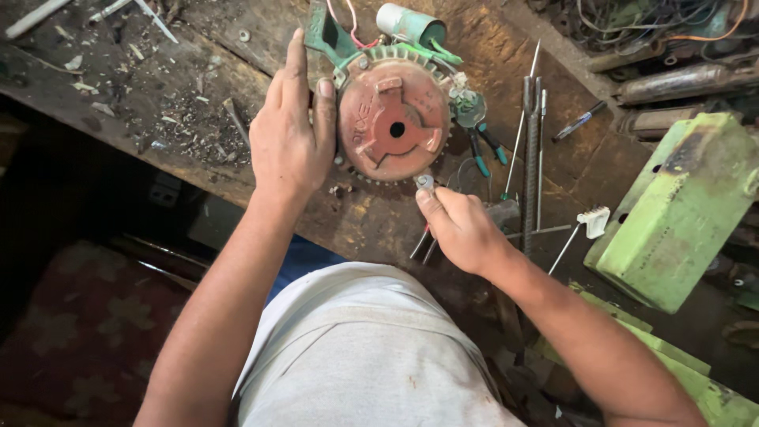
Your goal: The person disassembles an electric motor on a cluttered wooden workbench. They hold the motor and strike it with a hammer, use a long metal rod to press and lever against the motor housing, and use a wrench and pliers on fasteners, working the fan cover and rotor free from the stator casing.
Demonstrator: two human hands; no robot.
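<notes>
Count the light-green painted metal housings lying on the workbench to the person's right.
2: one large green housing right of the long rods, and a second green piece below it beside the right forearm, partly cut off; more may be hidden.

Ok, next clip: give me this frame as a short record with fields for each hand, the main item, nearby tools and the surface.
left hand: left hand flat against the left side of the motor
right hand: right hand pinching a small metal part at the motor's lower edge
main item: round reddish motor with a centre hole and finned rim, lying face up
nearby tools: pliers with teal handles, metal rods, a small brush
other: green metal housing at right
surface: worn, dirty wooden bench
</notes>
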